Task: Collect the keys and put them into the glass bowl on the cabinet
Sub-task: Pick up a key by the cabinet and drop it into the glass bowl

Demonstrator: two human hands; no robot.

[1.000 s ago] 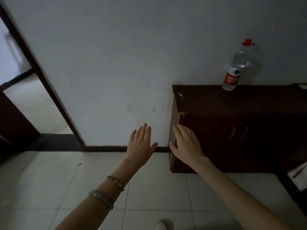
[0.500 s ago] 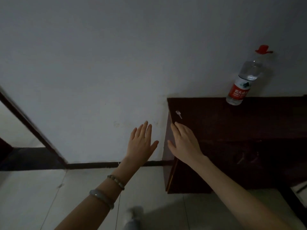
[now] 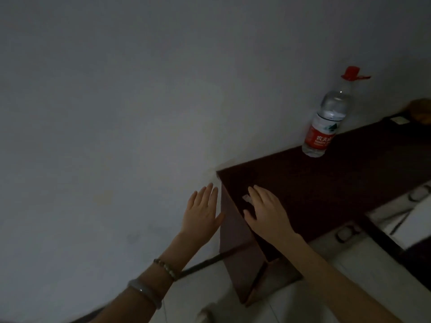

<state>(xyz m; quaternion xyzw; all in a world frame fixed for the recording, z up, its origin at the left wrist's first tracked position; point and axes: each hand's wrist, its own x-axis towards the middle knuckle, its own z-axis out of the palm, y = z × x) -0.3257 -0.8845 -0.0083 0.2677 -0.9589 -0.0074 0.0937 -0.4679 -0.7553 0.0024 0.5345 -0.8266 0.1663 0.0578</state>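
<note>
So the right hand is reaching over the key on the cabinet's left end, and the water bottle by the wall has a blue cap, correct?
Not quite: the head view shows the water bottle has a red cap, not blue. The open right hand is indeed over the key on the cabinet.

Dim room: grey wall (image 3: 140, 101), pale tiled floor (image 3: 303, 304), dark baseboard (image 3: 200, 264).

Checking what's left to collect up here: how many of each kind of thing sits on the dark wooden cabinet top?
Small silver key: 1
Clear plastic water bottle with red cap and label: 1
Pale flat item at the far end, too blurred to identify: 1
Total: 3
</note>
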